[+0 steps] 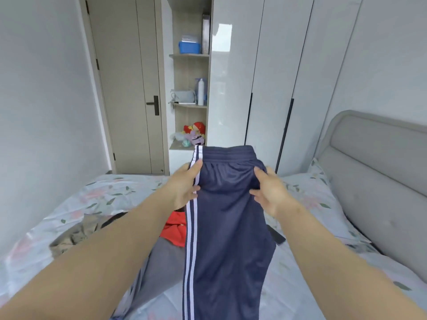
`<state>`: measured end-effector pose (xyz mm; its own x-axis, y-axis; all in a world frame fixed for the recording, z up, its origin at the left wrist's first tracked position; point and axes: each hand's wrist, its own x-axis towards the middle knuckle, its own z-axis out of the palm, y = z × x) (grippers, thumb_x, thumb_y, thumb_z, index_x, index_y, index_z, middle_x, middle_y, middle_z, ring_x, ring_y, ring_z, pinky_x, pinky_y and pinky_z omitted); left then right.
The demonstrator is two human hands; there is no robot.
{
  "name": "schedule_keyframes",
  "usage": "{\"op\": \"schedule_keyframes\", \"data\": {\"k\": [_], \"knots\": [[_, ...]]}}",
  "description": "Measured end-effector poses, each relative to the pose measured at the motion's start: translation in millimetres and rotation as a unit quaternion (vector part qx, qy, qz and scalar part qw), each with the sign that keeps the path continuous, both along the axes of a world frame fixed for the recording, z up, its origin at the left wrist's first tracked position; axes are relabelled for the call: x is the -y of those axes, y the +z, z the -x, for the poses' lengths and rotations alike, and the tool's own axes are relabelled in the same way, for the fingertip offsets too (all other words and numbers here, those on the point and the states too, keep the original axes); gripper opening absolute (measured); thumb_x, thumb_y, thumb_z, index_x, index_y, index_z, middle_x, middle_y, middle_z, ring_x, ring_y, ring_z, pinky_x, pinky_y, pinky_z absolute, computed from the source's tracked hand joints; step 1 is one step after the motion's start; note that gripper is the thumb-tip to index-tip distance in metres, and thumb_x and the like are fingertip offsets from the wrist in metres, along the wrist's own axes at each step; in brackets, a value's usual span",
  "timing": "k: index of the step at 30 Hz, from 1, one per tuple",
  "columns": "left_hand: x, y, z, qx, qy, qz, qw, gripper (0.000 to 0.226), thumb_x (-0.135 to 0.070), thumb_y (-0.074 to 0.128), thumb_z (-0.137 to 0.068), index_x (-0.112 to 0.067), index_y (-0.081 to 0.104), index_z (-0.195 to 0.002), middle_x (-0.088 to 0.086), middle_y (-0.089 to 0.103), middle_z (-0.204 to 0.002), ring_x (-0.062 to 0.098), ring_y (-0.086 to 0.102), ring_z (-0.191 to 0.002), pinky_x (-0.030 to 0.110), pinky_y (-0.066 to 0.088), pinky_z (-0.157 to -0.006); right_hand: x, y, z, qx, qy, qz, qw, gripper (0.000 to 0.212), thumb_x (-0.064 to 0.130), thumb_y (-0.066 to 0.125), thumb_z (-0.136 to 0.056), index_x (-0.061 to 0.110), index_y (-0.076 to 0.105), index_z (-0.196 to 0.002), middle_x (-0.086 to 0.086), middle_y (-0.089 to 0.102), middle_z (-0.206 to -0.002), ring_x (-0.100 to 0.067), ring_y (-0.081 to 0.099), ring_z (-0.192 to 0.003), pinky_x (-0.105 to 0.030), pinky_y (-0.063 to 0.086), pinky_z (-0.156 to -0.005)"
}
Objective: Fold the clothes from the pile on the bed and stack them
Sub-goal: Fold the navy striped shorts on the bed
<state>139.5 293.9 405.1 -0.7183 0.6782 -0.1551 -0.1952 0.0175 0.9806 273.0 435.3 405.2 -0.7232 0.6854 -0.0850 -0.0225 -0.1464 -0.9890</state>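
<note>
Navy track pants [226, 227] with white side stripes hang upright in front of me, waistband at the top, legs falling out of view below. My left hand [184, 188] pinches the striped left edge just under the waistband. At the right edge my right hand [270, 192] grips the cloth at the same height. Behind the pants on the bed [115, 192] lies the pile: a red garment [174, 232], a grey garment [159, 262] and a khaki one [78, 232] with a black piece beside it.
The bed has a floral sheet, a matching pillow [312, 195] and a grey padded headboard [379, 181] at the right. A dark flat object [276, 236] lies near the pillow. Beyond stand white wardrobes [277, 77], open shelves [189, 88] and a closed door [129, 88].
</note>
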Motion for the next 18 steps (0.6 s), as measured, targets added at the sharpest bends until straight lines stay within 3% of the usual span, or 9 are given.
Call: {"op": "schedule_keyframes", "data": {"k": [3, 7, 10, 15, 18], "knots": [[-10.0, 51.9, 6.9, -0.082, 0.010, -0.092, 0.992, 0.043, -0.047, 0.045, -0.095, -0.030, 0.042, -0.134, -0.005, 0.041, -0.146, 0.024, 0.049, -0.124, 0.037, 0.035, -0.103, -7.6, 43.9, 14.9, -0.176, -0.055, -0.088, 0.979, 0.013, 0.019, 0.044, -0.099, 0.024, 0.056, -0.095, -0.008, 0.062, -0.116, -0.022, 0.056, -0.116, -0.024, 0.043, -0.087], [-4.6, 119.8, 1.7, -0.167, 0.004, -0.202, 0.965, 0.029, -0.040, 0.046, -0.097, -0.028, 0.050, -0.123, -0.005, 0.051, -0.135, 0.025, 0.043, -0.131, 0.037, 0.031, -0.110, -3.8, 108.4, 5.1, -0.306, -0.056, -0.186, 0.932, 0.013, 0.022, 0.048, -0.095, 0.028, 0.059, -0.089, 0.013, 0.064, -0.093, -0.006, 0.057, -0.095, -0.020, 0.044, -0.087], [10.8, 147.9, -18.0, -0.205, -0.001, -0.251, 0.946, 0.016, -0.036, 0.045, -0.098, -0.030, 0.053, -0.111, -0.009, 0.058, -0.122, 0.025, 0.045, -0.129, 0.035, 0.031, -0.110, 8.5, 134.5, -14.5, -0.334, -0.047, -0.226, 0.914, 0.009, 0.029, 0.050, -0.087, 0.027, 0.057, -0.082, 0.012, 0.060, -0.088, -0.008, 0.053, -0.091, -0.025, 0.041, -0.090], [44.4, 150.1, -49.4, -0.244, 0.017, -0.254, 0.936, 0.027, -0.038, 0.045, -0.098, -0.026, 0.051, -0.121, -0.003, 0.055, -0.133, 0.024, 0.052, -0.122, 0.033, 0.038, -0.104, 40.6, 133.5, -54.2, -0.311, -0.034, -0.275, 0.909, 0.008, 0.027, 0.049, -0.091, 0.025, 0.055, -0.087, 0.007, 0.059, -0.092, -0.010, 0.053, -0.093, -0.029, 0.042, -0.092], [66.4, 133.4, -64.7, -0.248, 0.029, -0.216, 0.944, 0.022, -0.044, 0.045, -0.096, -0.034, 0.053, -0.114, -0.008, 0.058, -0.126, 0.021, 0.060, -0.110, 0.029, 0.045, -0.092, 61.9, 120.8, -79.7, -0.266, -0.044, -0.296, 0.916, 0.014, 0.021, 0.048, -0.098, 0.025, 0.056, -0.087, 0.012, 0.062, -0.086, -0.004, 0.057, -0.085, -0.020, 0.047, -0.086]]}}
